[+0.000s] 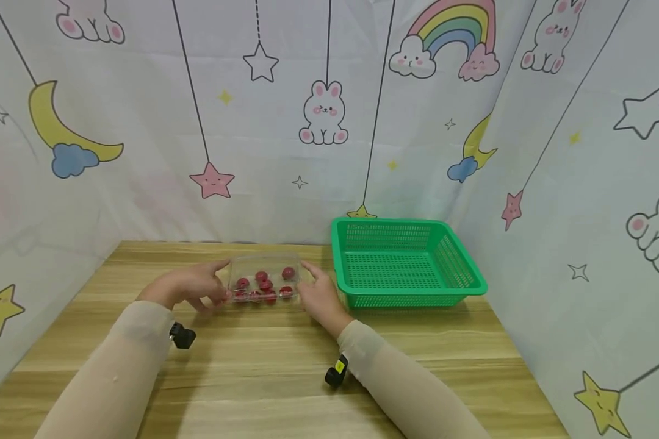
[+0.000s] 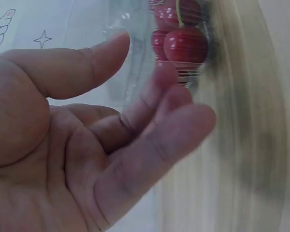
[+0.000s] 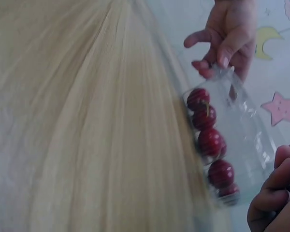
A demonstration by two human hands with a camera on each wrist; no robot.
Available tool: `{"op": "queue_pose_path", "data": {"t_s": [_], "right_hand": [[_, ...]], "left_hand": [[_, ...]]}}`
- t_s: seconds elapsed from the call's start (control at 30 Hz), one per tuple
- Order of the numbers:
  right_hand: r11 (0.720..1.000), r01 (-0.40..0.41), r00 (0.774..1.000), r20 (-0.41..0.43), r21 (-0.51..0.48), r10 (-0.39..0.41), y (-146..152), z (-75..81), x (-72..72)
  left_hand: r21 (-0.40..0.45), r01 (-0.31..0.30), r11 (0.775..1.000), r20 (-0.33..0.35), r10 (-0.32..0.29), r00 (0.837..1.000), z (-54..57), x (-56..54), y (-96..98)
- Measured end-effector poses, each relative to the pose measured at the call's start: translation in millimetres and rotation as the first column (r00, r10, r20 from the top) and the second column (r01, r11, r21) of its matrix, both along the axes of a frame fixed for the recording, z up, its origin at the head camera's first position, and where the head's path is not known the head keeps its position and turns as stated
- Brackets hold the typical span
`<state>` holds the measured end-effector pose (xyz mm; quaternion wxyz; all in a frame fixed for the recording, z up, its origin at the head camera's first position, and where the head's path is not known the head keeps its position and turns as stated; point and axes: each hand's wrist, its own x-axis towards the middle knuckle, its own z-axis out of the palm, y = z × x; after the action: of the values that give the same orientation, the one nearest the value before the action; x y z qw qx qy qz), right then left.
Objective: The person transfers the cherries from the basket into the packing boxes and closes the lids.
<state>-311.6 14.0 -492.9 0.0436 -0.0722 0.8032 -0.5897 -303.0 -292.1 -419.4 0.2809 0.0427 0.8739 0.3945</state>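
A see-through plastic box (image 1: 263, 262) holds several dark red cherries (image 1: 266, 285), one with a green stem (image 2: 180, 12). The left hand (image 1: 200, 285) grips the box's left end, its thumb at the upper edge and its fingers low on the side in the left wrist view. On the opposite end, the right hand (image 1: 323, 299) holds the box with curled fingers (image 3: 275, 193). The cherries lie along the box's lower side in the right wrist view. Part of the right hand falls outside that view.
A green plastic basket (image 1: 475, 280) with slotted walls stands right of the box, close beside the right hand. The wood-grain table (image 1: 252, 378) meets a printed cloth backdrop (image 1: 274, 213) behind, with more cloth at both sides.
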Motion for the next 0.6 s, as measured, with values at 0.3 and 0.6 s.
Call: {"op": "queue_pose_path", "data": {"t_s": [0.3, 0.6], "right_hand": [[0.985, -0.172, 0.975, -0.139, 0.006, 0.172, 5.7, 41.2, 14.7], [0.965, -0.096, 0.915, -0.360, 0.245, 0.182, 66.7, 103.4, -3.2]], "left_hand": [[-0.233, 0.021, 0.972, -0.305, -0.093, 0.948, 27.5, 3.7, 4.9], [-0.314, -0.166, 0.935, -0.626, -0.073, 0.777, 47.4, 0.7, 34.1]]}}
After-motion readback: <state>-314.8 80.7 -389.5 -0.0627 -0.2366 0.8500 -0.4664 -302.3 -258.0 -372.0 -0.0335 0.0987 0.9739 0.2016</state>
